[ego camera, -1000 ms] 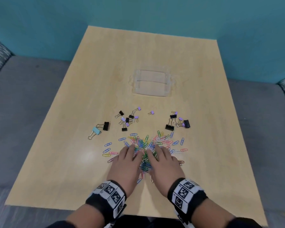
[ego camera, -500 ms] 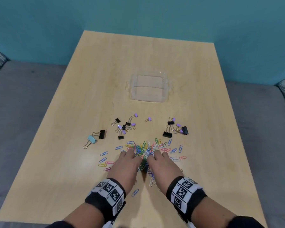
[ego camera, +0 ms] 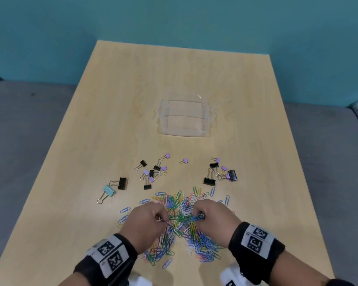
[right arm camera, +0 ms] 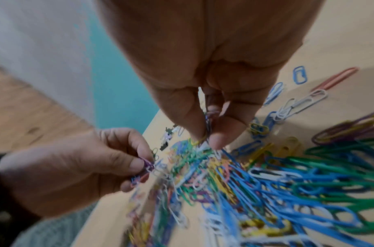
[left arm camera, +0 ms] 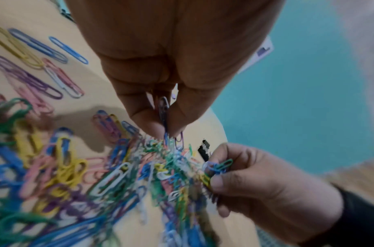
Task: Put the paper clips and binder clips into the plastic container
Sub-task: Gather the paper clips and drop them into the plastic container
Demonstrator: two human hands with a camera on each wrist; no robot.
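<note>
A heap of coloured paper clips lies at the near middle of the table, seen close up as blurred paper clips and paper clips in the wrist views. My left hand pinches a few clips between thumb and fingers. My right hand pinches a small bunch of clips too, fingertips closed on them. Black, purple and one light blue binder clips lie scattered beyond the heap, another group of binder clips to the right. The clear plastic container stands open further back.
The wooden table stands against a teal wall, with grey upholstered seating on both sides. A light blue binder clip and a black one lie apart at the left. Bare tabletop surrounds the container.
Both hands, flat on the heap a second ago, have curled, pulled back toward me and lifted a little, each pinching clips. The heap has been dragged nearer the front edge.
</note>
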